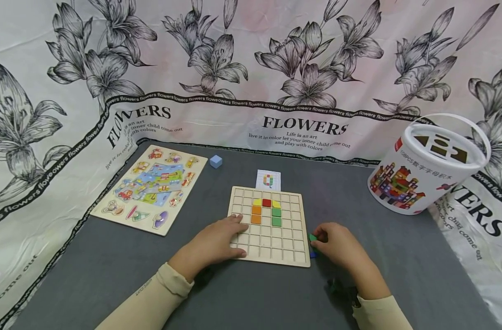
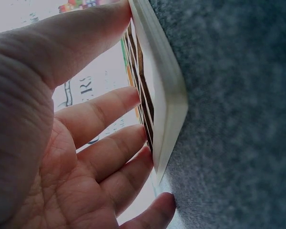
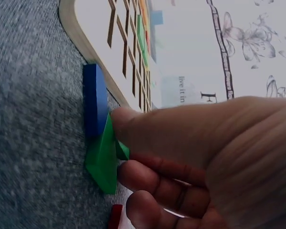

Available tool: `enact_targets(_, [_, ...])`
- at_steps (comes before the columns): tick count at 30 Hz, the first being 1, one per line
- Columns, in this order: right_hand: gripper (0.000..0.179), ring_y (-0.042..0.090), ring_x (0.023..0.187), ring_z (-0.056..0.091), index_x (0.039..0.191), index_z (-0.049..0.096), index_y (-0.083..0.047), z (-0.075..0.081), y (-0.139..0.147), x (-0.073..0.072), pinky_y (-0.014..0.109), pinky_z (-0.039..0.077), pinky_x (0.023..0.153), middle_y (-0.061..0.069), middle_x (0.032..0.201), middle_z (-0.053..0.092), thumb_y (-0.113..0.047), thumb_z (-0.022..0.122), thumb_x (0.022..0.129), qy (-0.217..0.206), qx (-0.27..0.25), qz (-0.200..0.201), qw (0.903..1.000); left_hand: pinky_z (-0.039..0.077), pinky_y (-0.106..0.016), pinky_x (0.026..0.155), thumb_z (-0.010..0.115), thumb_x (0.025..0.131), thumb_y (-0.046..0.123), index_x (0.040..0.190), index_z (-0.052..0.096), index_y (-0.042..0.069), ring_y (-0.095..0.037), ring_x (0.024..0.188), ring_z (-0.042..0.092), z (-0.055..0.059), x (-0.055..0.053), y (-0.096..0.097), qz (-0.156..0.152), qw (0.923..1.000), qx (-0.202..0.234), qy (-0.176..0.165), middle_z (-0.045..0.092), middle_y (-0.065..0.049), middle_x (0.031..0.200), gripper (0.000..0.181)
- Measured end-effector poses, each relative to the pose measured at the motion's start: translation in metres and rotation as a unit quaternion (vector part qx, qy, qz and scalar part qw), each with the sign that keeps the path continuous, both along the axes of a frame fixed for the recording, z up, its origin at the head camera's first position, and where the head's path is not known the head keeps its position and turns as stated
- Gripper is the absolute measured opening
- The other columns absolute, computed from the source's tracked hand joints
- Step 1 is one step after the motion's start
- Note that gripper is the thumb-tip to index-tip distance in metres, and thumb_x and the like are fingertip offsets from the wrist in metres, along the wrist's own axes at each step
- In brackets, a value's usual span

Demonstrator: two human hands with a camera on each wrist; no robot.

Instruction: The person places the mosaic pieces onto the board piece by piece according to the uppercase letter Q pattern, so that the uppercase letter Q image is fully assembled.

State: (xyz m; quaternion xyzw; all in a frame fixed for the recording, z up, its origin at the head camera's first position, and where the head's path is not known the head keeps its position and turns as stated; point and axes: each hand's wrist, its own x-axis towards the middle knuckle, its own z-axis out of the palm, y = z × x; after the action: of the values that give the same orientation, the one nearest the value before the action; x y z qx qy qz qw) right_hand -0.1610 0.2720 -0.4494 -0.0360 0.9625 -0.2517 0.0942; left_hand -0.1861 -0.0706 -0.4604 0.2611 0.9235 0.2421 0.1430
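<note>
A wooden grid board (image 1: 267, 243) lies flat with tiles set in its squares: two orange (image 1: 256, 214), two green (image 1: 277, 217), one red (image 1: 267, 203) and yellow corner pieces (image 1: 256, 202). My left hand (image 1: 219, 240) rests along the board's left side, thumb at the near edge and fingers spread over the squares. Beside the board's right edge my right hand (image 1: 339, 243) pinches a green triangular tile (image 3: 102, 160) between thumb and fingers. Part of another green piece (image 3: 122, 150) shows behind the thumb. A blue tile (image 3: 94, 100) lies against the green one, near the board's edge.
A small pattern card (image 1: 268, 179) touches the board's far edge. To the left lies a picture puzzle board (image 1: 123, 215), with a blue cube (image 1: 215, 161) near its far corner. A lidded white bucket (image 1: 416, 178) stands at right. Low in the right wrist view is a red piece (image 3: 115, 217).
</note>
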Motion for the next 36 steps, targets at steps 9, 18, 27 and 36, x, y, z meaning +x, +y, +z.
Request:
enact_targets(9, [0.009, 0.018, 0.078, 0.062, 0.103, 0.07, -0.005, 0.004, -0.005, -0.001, 0.037, 0.052, 0.066, 0.005, 0.092, 0.071, -0.008, 0.077, 0.1, 0.02, -0.025, -0.023, 0.9992, 0.037, -0.059, 0.13, 0.089, 0.092, 0.033, 0.155, 0.063, 0.013, -0.033, 0.164, 0.038, 0.0, -0.001, -0.001, -0.001, 1.0, -0.006, -0.001, 0.045, -0.012, 0.172, 0.07])
enact_targets(18, [0.007, 0.019, 0.087, 0.067, 0.103, 0.074, -0.012, 0.014, -0.074, -0.025, 0.036, 0.055, 0.073, 0.004, 0.098, 0.075, -0.012, 0.079, 0.1, 0.07, -0.103, -0.004, 0.9922, 0.037, -0.059, 0.129, 0.09, 0.092, 0.034, 0.154, 0.064, 0.013, -0.033, 0.164, 0.038, -0.002, -0.003, -0.002, 0.002, 1.0, -0.002, -0.001, 0.045, -0.012, 0.172, 0.071])
enact_targets(27, [0.009, 0.014, 0.075, 0.061, 0.094, 0.074, -0.015, -0.013, -0.129, -0.042, 0.031, 0.052, 0.069, -0.001, 0.086, 0.073, -0.011, 0.082, 0.097, 0.043, -0.113, 0.024, 0.9924, 0.039, -0.058, 0.128, 0.09, 0.091, 0.036, 0.153, 0.065, 0.015, -0.033, 0.163, 0.04, -0.002, -0.002, -0.001, 0.002, 1.0, -0.002, 0.007, 0.046, -0.011, 0.172, 0.07])
enact_targets(36, [0.009, 0.013, 0.077, 0.062, 0.094, 0.075, -0.015, -0.017, -0.133, -0.04, 0.031, 0.053, 0.071, -0.002, 0.087, 0.072, -0.011, 0.083, 0.097, 0.05, -0.097, 0.026, 0.9937, 0.039, -0.059, 0.129, 0.09, 0.092, 0.037, 0.154, 0.065, 0.015, -0.033, 0.163, 0.039, -0.003, -0.004, -0.002, 0.005, 1.0, -0.006, 0.003, 0.046, -0.011, 0.172, 0.07])
